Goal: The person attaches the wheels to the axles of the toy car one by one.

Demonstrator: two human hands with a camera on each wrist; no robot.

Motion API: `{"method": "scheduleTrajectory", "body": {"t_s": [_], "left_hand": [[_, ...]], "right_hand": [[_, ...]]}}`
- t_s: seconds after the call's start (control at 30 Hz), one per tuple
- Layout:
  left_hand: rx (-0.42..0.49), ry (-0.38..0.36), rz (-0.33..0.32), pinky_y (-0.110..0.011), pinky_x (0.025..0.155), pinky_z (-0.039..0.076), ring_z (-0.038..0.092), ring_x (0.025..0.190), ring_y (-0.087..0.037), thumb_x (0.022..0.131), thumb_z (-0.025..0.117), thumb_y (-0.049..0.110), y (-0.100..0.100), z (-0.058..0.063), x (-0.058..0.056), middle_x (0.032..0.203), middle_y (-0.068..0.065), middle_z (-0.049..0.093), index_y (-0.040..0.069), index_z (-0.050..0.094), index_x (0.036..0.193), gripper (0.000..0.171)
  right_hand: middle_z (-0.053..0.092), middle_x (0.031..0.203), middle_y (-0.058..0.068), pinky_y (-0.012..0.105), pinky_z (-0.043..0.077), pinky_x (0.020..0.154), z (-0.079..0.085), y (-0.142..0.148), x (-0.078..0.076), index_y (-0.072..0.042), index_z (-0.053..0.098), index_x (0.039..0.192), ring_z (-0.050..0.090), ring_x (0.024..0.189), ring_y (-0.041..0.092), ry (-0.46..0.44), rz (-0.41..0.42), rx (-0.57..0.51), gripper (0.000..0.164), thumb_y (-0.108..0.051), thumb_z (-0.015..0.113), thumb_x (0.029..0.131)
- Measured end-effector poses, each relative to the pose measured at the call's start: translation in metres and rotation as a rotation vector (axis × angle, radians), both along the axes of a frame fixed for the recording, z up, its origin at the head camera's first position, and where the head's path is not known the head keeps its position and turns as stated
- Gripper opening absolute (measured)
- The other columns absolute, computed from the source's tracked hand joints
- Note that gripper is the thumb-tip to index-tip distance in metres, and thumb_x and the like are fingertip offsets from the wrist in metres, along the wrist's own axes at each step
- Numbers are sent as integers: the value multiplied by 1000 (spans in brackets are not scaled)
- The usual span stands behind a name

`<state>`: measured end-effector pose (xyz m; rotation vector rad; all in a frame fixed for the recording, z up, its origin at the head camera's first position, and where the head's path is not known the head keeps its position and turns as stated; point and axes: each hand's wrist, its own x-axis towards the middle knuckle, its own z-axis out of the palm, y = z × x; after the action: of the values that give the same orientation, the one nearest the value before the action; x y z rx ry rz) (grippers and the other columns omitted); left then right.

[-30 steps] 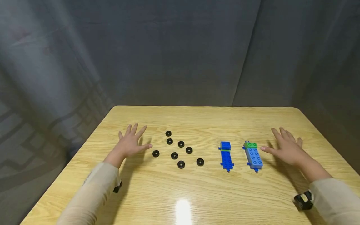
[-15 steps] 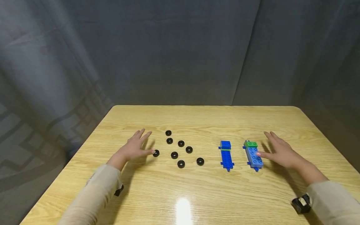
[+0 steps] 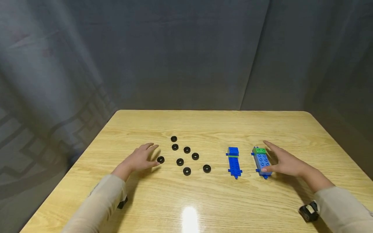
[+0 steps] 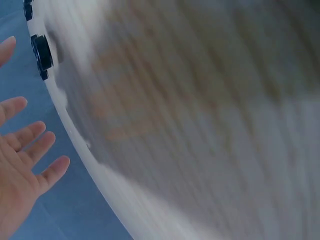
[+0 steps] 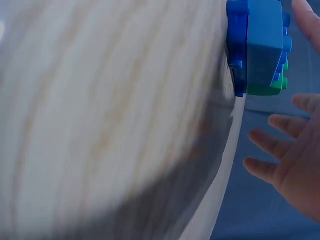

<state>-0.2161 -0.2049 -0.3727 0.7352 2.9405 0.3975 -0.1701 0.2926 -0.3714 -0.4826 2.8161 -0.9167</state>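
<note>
My left hand (image 3: 141,160) hovers over the table's left side, thumb and fingers spread apart around the nearest black toy wheel (image 3: 161,160). In the left wrist view its fingers stay loose, a little away from a dark wheel (image 4: 42,52). On the right, my right hand (image 3: 287,161) is spread beside a toy car body with a light blue brick (image 3: 262,160) and a green brick (image 3: 259,150) on top. Its thumb overlaps the light blue brick in the head view. The right wrist view shows the fingers relaxed, apart from the car body's side (image 5: 264,42).
Several more black wheels, including one wheel (image 3: 207,168) nearest the centre, lie scattered left of a second, darker blue car body (image 3: 234,162). All sit on a wooden table (image 3: 163,200) with a grey curtain (image 3: 186,58) behind it.
Both hands have lowered and moved inward, their fingers drawing closer together. The left now reaches around the nearest wheel, the right over the light blue car body. Wheels and car bodies have stayed put.
</note>
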Motion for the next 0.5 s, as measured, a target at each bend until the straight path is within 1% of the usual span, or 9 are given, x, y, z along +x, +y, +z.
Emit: {"method": "scheduleTrajectory", "body": {"t_s": [0.13, 0.27, 0.5], "left_hand": [[27, -20, -13, -55, 95, 20, 27, 119, -38, 75, 62, 41, 0, -3, 1, 132, -21, 29, 7, 32, 132, 73], [49, -20, -34, -51, 94, 26, 32, 116, -36, 74, 65, 37, 2, -6, 0, 129, -20, 34, 6, 37, 129, 69], [76, -35, -86, -45, 92, 32, 42, 109, -32, 73, 67, 29, 9, -6, 0, 120, -16, 44, 4, 45, 122, 59]], "right_hand": [[14, 132, 34, 65, 16, 87, -4, -2, -2, 4, 9, 135, 15, 116, 52, -10, 12, 13, 107, -41, 73, 63], [20, 130, 34, 64, 19, 86, -6, -3, -4, 6, 12, 134, 20, 114, 51, -10, 10, 38, 108, -43, 74, 60], [27, 126, 31, 63, 23, 85, -6, -3, -4, 6, 22, 131, 27, 112, 47, 19, 37, 57, 101, -42, 75, 60]]}}
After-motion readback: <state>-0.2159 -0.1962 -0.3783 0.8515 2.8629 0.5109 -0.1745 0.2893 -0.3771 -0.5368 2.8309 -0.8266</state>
